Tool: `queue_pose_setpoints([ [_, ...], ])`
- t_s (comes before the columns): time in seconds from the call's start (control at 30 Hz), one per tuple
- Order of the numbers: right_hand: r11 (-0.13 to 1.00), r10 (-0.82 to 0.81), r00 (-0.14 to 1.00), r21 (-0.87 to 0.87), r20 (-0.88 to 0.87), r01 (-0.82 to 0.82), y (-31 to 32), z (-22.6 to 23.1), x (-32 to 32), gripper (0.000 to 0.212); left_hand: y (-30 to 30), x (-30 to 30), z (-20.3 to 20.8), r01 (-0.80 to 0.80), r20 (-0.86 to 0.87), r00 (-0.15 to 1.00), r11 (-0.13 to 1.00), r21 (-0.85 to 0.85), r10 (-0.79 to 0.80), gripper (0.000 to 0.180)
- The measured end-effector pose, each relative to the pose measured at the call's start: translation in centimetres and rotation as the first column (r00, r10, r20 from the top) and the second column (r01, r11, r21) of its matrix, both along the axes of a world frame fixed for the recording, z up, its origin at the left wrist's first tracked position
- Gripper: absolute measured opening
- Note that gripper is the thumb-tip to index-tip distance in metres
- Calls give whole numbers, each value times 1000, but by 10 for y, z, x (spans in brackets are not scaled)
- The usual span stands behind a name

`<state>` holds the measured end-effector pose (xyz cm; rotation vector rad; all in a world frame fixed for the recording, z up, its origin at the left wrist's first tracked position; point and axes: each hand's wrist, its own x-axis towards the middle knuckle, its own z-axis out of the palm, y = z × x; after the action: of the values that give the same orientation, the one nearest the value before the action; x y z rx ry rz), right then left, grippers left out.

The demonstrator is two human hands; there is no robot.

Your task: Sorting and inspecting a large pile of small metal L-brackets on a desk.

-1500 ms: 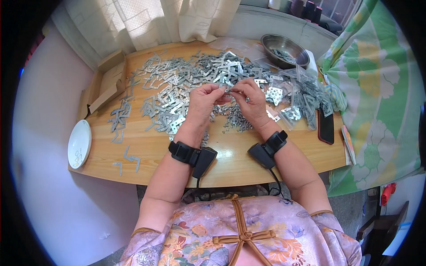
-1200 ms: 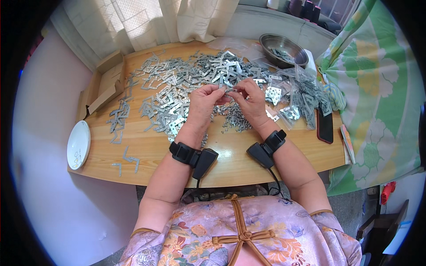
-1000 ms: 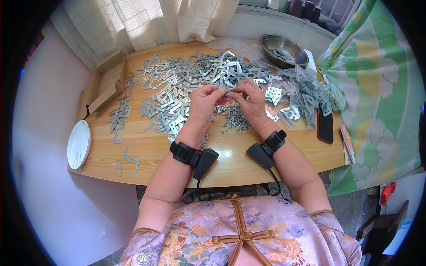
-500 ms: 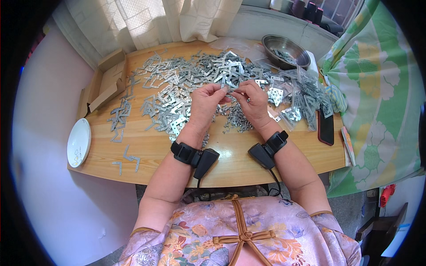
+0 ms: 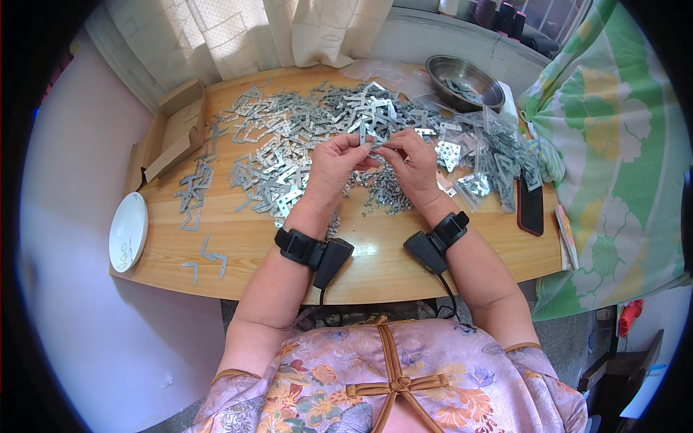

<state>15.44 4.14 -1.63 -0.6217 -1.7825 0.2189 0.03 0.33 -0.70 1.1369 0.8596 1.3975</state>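
Note:
Both hands meet over the middle of the table. My left hand (image 5: 333, 167) is closed, its thumb and fingers pinching a grey metal corner bracket (image 5: 363, 135) whose arm sticks up from the fingertips. My right hand (image 5: 415, 167) is closed in a pinch right beside it; what lies between its fingertips is too small and covered to make out. Beyond and left of the hands spreads a big heap of flat L-shaped brackets (image 5: 278, 148). Below the fingers, between the wrists, is a pile of small silvery screws (image 5: 388, 193).
Filled clear plastic bags (image 5: 498, 148) lie to the right, near a black phone (image 5: 530, 206). A steel bowl (image 5: 465, 84) stands behind them. At left are an open cardboard box (image 5: 173, 130), a white plate (image 5: 128, 232) and a few loose brackets (image 5: 214, 256). Green patterned cloth (image 5: 613, 166) hangs at right.
The fingertips of both hands have shifted slightly, and more of the bracket shows above my left hand. Everything else on the table stays where it was.

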Motion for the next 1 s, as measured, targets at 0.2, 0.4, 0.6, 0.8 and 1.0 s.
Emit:
queue_pose_setpoints([
  [0.2, 995, 52, 999, -86, 15, -50, 0, -2, 1, 14, 0, 0, 1, -8, 10, 1000, 999, -31, 9, 20],
  [0.4, 995, 48, 999, -90, 13, -47, 1, 0, 0, 11, 1, -1, 0, -45, 4, 999, 999, -28, 45, 18],
  [0.6, 998, 59, 998, -19, -3, -59, 2, -1, 0, 12, 1, -3, 1, -3, 15, 1000, 1000, -31, 3, 16],
  [0.8, 997, 40, 999, -67, 18, -39, 4, -7, 1, 13, 2, 2, -3, -35, 23, 999, 999, 26, 35, 18],
  [1.0, 994, -50, 999, -102, -3, 49, -1, -5, -3, 12, 2, 8, -5, -61, -4, 998, 995, 85, 62, 20],
])
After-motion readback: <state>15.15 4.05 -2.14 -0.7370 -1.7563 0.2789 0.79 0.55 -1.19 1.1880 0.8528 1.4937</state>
